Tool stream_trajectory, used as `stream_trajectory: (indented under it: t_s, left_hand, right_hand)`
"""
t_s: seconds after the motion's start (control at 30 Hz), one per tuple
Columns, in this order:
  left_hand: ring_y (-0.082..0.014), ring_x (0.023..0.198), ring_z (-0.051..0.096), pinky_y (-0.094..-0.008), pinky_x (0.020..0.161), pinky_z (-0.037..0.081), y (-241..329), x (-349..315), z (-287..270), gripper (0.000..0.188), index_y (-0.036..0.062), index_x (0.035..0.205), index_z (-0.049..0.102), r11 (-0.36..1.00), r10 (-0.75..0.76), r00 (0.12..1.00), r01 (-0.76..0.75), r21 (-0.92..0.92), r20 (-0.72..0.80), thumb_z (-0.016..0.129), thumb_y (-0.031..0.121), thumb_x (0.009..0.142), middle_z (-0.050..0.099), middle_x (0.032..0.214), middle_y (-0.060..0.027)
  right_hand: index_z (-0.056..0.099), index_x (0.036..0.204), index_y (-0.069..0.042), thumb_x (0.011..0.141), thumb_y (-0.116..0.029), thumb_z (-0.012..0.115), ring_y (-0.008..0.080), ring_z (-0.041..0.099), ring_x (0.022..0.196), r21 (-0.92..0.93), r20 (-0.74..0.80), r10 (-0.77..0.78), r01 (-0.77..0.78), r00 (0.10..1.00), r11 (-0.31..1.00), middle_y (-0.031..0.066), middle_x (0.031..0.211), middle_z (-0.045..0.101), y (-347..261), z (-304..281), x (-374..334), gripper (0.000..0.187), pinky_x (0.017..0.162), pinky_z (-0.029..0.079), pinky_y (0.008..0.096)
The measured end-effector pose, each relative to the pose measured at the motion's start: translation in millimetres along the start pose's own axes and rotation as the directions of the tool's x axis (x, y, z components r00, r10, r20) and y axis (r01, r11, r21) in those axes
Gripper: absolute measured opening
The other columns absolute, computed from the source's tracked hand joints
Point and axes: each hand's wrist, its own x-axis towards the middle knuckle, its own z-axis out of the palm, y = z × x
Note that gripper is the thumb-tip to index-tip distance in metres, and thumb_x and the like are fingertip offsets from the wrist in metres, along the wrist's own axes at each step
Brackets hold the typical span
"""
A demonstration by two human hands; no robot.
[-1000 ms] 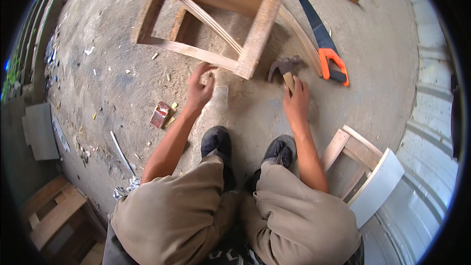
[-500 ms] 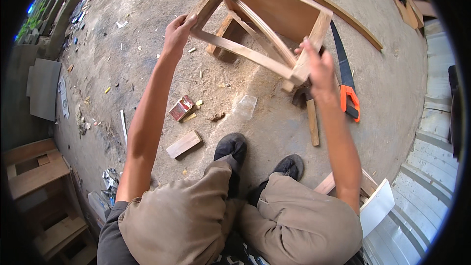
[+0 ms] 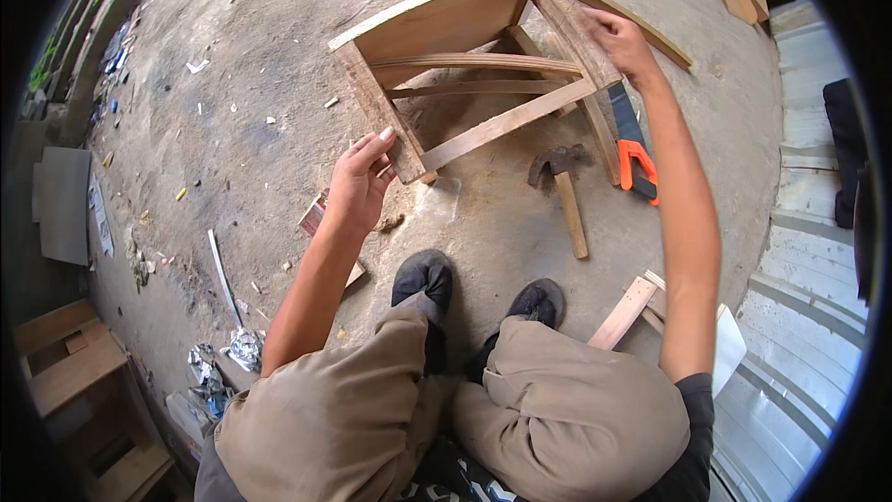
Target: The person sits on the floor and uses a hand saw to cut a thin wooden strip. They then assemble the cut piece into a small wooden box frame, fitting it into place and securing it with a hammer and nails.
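A wooden frame (image 3: 483, 128) with slats and a plywood panel is tilted in front of me, held at both ends. My left hand (image 3: 362, 178) grips its near left corner, the thumb on top of the leg and the fingers curled below. At the far right, my right hand (image 3: 624, 45) is closed around the outer edge of the end piece; some of its fingertips are hidden. Just below the frame lies a hammer (image 3: 570, 209) with a wooden handle. A handsaw (image 3: 637, 167) with an orange and black handle rests beside it, its blade partly covered by the frame.
A long wood strip (image 3: 641, 23) lies beyond my right hand. By my left forearm is a small red box (image 3: 313, 214), partly hidden. Nailed wood pieces (image 3: 624, 314) sit near my right knee. Wooden frames (image 3: 79, 367) stand at the left, and corrugated metal (image 3: 799, 307) at the right.
The wooden frame has turned clockwise: its left end came nearer with my left hand, and its right end moved away with my right hand. The hammer head is now uncovered.
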Motion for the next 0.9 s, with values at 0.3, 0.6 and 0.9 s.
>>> stream_trajectory:
  t_s: [0.3,0.6,0.9]
  left_hand:
    - [-0.0165,0.093,0.061,-0.0307,0.085,0.052,-12.4,-30.2,25.8,0.043,-0.0010,0.112,0.053,0.975,-0.022,0.993,-0.004,0.223,0.113,0.078,0.018,0.083,0.058,0.099,-0.0065]
    - [-0.0175,0.088,0.062,-0.0310,0.077,0.053,-56.8,-32.9,31.4,0.040,-0.0019,0.110,0.060,0.805,-0.263,0.922,0.048,0.591,0.283,0.080,0.019,0.082,0.064,0.100,-0.0083]
    - [-0.0252,0.106,0.060,-0.0391,0.092,0.049,-51.3,45.4,-62.5,0.076,0.0012,0.132,0.047,0.384,0.360,0.918,-0.306,0.871,0.164,0.087,0.025,0.072,0.058,0.125,-0.0135]
  right_hand:
    - [0.066,0.096,-0.001,0.099,-0.019,0.057,0.0145,0.062,0.065,0.758,-0.222,0.536,-0.202,0.814,0.621,0.0061,0.079,0.066,30.0,117.3,-184.6,0.020,0.060,0.050,0.0289]
    - [0.065,0.104,0.005,0.090,-0.029,0.072,0.0170,0.065,0.075,0.615,0.208,0.509,-0.516,0.835,0.596,0.0084,0.089,0.068,30.1,167.0,-175.6,0.037,0.070,0.055,0.0302]
    - [0.065,0.110,0.005,0.094,-0.026,0.066,0.0137,0.065,0.076,0.574,0.244,0.438,-0.493,0.865,0.654,0.0092,0.089,0.070,9.7,198.1,-144.3,0.035,0.067,0.052,0.0273]
